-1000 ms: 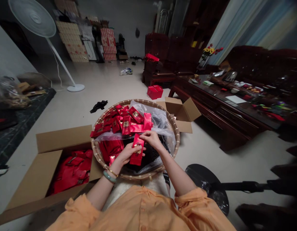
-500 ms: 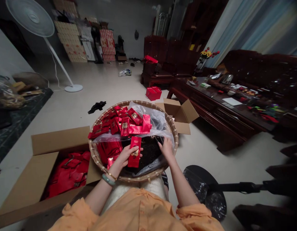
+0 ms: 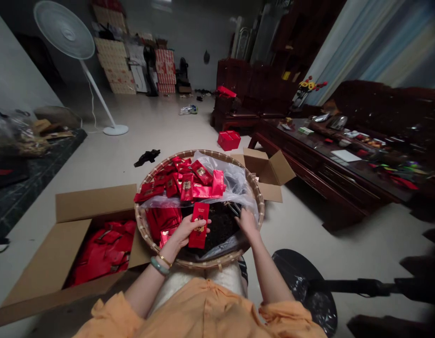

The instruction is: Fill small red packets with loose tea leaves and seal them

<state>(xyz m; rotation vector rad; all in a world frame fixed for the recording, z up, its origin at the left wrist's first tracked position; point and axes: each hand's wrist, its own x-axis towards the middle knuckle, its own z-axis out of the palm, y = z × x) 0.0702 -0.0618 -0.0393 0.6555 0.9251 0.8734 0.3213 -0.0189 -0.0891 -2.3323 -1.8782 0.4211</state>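
Note:
My left hand (image 3: 185, 231) is closed on a red packet (image 3: 199, 225) with dark and gold print, held upright over the basket. My right hand (image 3: 247, 221) grips metal tongs (image 3: 233, 209), whose tips point into the dark loose leaves (image 3: 220, 226), which look like tea. Both hands are above a round woven basket (image 3: 261, 206) on my lap. Clear plastic sheeting (image 3: 235, 180) lines part of it. A heap of red packets (image 3: 186, 187) lies on the plastic at the far side. More flat red packets (image 3: 164, 220) are stacked at the basket's left.
An open cardboard box (image 3: 37, 263) full of red packets stands at left. Another open box (image 3: 263, 164) and a red box (image 3: 229, 140) lie beyond the basket. A fan (image 3: 115, 129) stands far left, a long wooden table (image 3: 309, 155) at right, and a black round base (image 3: 305, 281) near my right arm.
The view has shifted slightly, so the scene sits a little further right and lower. The tongs show more plainly in my right hand. My left hand still holds the packet.

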